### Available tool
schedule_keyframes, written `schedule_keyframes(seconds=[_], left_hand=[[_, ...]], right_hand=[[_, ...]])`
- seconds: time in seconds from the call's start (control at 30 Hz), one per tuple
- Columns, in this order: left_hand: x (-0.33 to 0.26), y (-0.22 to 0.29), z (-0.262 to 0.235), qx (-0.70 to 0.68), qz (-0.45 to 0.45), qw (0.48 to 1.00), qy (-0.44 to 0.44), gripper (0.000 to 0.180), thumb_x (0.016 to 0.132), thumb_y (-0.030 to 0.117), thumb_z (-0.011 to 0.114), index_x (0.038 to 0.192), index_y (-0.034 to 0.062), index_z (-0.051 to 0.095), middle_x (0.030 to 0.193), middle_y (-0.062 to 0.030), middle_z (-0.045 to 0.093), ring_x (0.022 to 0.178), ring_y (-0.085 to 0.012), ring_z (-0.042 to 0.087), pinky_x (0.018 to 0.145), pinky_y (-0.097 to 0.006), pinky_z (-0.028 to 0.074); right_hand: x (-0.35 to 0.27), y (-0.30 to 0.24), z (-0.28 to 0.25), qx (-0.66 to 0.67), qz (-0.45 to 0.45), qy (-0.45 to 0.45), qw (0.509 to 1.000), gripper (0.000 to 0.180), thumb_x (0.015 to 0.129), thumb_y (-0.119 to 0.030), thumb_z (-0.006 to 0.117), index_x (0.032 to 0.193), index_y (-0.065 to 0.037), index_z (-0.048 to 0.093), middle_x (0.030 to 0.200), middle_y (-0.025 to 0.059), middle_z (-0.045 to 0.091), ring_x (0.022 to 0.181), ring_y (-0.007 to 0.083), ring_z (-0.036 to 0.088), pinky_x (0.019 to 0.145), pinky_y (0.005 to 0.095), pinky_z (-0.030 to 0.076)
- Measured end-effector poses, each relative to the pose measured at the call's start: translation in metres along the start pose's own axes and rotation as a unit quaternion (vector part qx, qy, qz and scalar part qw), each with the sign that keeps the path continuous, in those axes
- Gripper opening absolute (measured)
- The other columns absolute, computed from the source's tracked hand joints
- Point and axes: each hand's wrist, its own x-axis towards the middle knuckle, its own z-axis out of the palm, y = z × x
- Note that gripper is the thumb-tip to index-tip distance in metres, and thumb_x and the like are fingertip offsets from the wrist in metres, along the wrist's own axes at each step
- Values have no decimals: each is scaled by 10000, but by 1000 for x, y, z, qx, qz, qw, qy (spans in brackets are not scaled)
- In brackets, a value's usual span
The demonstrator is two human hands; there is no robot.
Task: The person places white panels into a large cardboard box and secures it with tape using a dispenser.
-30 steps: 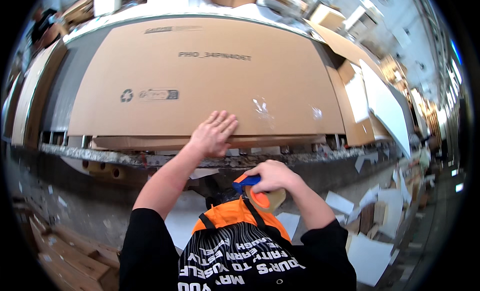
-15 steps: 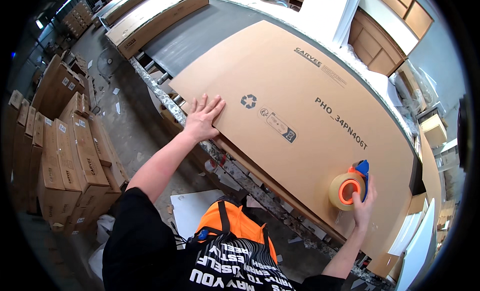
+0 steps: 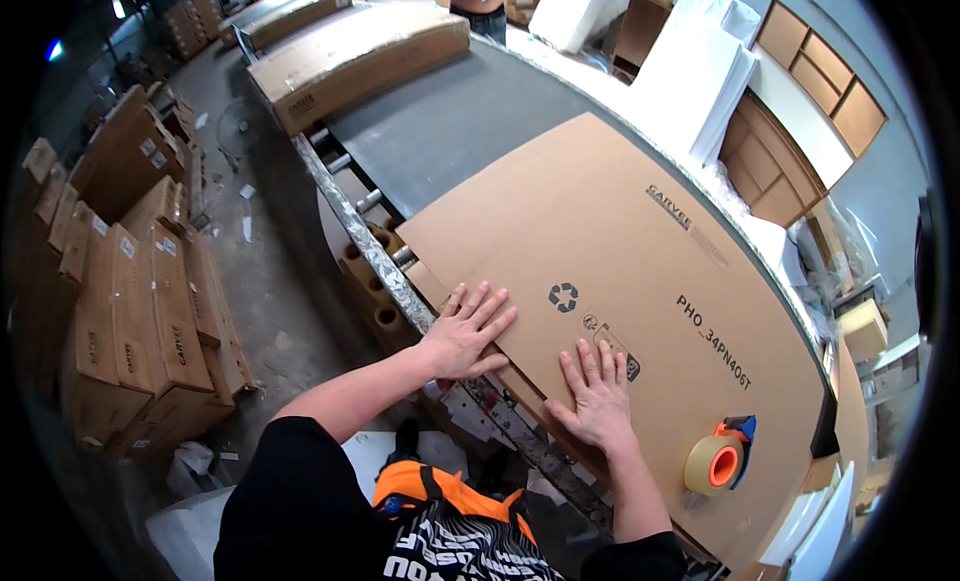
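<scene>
On the roller line, right at the near edge: big flat box (image 3: 640, 281), closed, printed side up, taking up most of the grey belt (image 3: 450, 131) under it. Both hands down on it.

Progress, going by looks only:
- Box folded shut and lying flat, so that part seems done.
- No tape strip to be made out on the top face or along the near edge. Hard to be sure though, tan or clear tape would vanish at this size.
- Tape gun (image 3: 720, 463) parked on the box top, just right of the right hand, orange core, blue handle, nobody touching it. So probably not sealed yet, at least on this side.

Hand pose:
- Left hand (image 3: 468, 331) wide open, fingers fanned, palm flat on the box's near left corner, heel out over the metal rail (image 3: 360, 231).
- Right hand (image 3: 600, 396) also flat and open, fingers pointing up the box, pressing close to the near edge, a little right of the left one. Near each other, not touching.
- Nothing gripped in either, just open palms on cardboard.
- Left forearm coming in at a slant from the lower left, right one almost straight up from the bottom edge. Looks like a lean over the rail with weight on both palms.

Around it: another long box (image 3: 360, 51) further up the line, stacks of cartons (image 3: 130, 311) on the floor to the left, white foam sheets (image 3: 690, 71) on the far side.
</scene>
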Motion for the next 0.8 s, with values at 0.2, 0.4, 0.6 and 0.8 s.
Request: schedule_keyframes(seconds=[0.2,0.4,0.6,0.8], left_hand=[[-7,3,38,-74,0,976,207,668,913,615,503,1332,100,580,1414,-154,522,1396,-348,405,1200,-518,184],[3,-2,49,-86,-36,937,336,379,874,412,546,1003,126,759,1111,-47,715,1150,-256,640,1127,-459,321],[0,-10,35,-136,-20,937,322,339,922,348,498,980,136,756,1089,-15,723,1114,-194,664,1091,-402,353],[1,-6,38,-130,-77,933,327,363,952,378,477,982,144,754,1081,5,724,1104,-180,659,1096,-382,352]], right_hand=[[8,4,-12,-1,-8,-58,998,813,836,-599,609,1515,-201,405,1618,140,240,1491,407,141,1201,581,101],[99,199,30,17,112,74,991,683,1001,-418,503,1537,-38,315,1605,264,201,1479,440,196,1215,510,148],[289,454,22,-219,208,35,953,734,995,-583,412,1435,3,450,1474,329,384,1319,500,386,1123,533,313],[402,439,4,228,252,55,939,859,936,-701,399,1371,27,532,1327,288,573,1296,384,501,1082,405,363]])
